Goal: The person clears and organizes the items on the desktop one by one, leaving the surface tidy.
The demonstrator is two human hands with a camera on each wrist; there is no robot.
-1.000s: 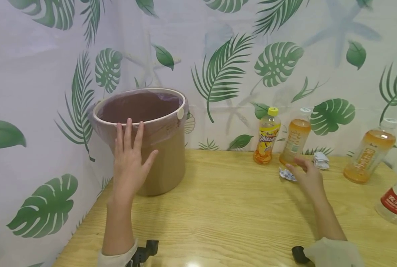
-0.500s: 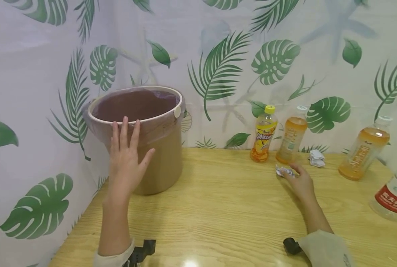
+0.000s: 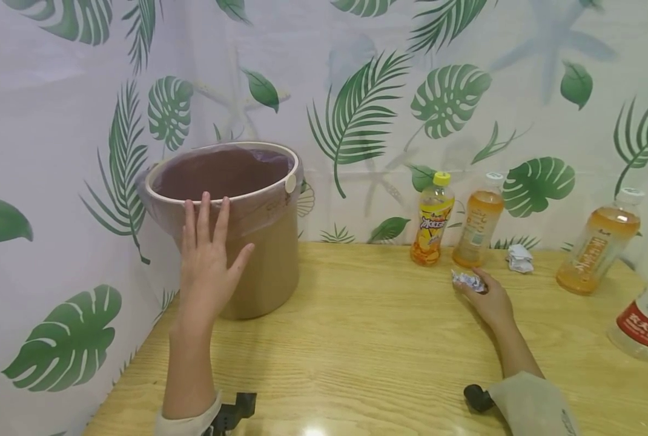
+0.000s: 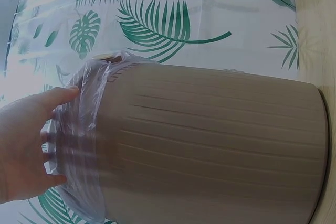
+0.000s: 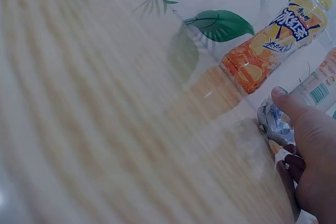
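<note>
A brown trash bin [image 3: 266,260] lined with a thin clear plastic bag [image 4: 79,129] stands at the left of the table. My left hand [image 3: 206,275] is at the near side of its rim, with fingers straight and spread against the bag. On the right, my right hand [image 3: 493,303] holds a crumpled piece of white and blue paper [image 3: 468,280] between thumb and fingers, low over the table. In the right wrist view, the thumb lies across the crumpled paper [image 5: 274,120] and the other fingers curl beneath it, partly hidden.
Behind the right hand stand a yellow-capped iced tea bottle [image 3: 432,221] and a white-capped amber drink bottle [image 3: 479,227]. Another crumpled white paper [image 3: 519,259] lies to their right. Farther right are a second amber bottle [image 3: 599,242] and a red-labelled clear bottle [image 3: 645,321]. A patterned curtain [image 3: 357,121] hangs behind.
My right hand has moved slightly down and closed in on the crumpled paper, which now sits between thumb and fingers. The left hand stays at the bin's rim.
</note>
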